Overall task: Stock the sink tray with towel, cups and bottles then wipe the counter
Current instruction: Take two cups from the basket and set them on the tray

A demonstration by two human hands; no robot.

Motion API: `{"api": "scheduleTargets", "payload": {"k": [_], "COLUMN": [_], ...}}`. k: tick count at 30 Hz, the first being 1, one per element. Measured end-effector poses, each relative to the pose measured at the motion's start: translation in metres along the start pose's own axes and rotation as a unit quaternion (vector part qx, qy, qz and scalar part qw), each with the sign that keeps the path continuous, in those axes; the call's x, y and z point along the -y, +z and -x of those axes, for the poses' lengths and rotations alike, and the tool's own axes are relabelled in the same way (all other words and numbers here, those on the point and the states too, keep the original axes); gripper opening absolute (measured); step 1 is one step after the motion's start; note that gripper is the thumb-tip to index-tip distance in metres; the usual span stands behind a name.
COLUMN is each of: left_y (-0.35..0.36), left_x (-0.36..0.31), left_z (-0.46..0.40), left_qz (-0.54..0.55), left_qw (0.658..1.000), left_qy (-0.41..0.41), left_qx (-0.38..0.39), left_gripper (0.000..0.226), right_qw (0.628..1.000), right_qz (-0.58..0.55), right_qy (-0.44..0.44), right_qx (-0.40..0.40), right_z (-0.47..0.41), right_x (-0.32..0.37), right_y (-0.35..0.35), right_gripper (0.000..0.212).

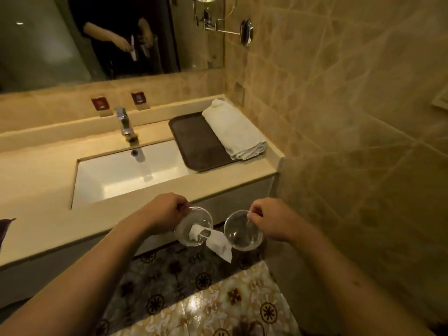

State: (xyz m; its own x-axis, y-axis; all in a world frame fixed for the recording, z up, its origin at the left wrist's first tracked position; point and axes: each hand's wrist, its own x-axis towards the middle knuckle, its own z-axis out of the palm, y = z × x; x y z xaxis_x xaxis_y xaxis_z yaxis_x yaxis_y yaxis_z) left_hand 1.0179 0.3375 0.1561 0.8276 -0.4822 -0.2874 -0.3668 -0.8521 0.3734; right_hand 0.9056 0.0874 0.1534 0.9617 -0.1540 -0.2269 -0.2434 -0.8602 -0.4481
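2 clear cups (pixel 194 225) (pixel 243 230) held below counter; white towel (pixel 234 129) on tray (pixel 194 139) rt side.

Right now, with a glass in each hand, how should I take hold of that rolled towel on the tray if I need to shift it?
Set a glass down first. Grip the rolled towel across its middle from above, fingers wrapping over its long sides. It lies lengthwise along the right edge of the tray, close to the wall, so come from the left over the tray's bare part; squeezing the whole roll should keep it from unrolling.
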Motion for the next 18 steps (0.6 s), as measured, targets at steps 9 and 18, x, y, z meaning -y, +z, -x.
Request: {"api": "scheduleTargets", "payload": {"k": [9,18], "left_y": [-0.046,-0.103], "left_x": [0.015,0.083], "left_z": [-0.101,-0.248], "left_qz": [0.123,0.16], "left_qw": [0.985,0.974], "left_qy": [-0.097,-0.124], "left_qx": [-0.069,-0.106], "left_gripper": [0.017,0.026], "right_qw": [0.998,0.998], "right_qz": [0.026,0.004], "right_qy": [-0.055,-0.06], "right_qx": [0.017,0.031], "right_z": [-0.168,-0.312], "right_x": [-0.003,0.028], "right_y": [-0.063,-0.063], "right_gripper": [0.014,0.017]}}
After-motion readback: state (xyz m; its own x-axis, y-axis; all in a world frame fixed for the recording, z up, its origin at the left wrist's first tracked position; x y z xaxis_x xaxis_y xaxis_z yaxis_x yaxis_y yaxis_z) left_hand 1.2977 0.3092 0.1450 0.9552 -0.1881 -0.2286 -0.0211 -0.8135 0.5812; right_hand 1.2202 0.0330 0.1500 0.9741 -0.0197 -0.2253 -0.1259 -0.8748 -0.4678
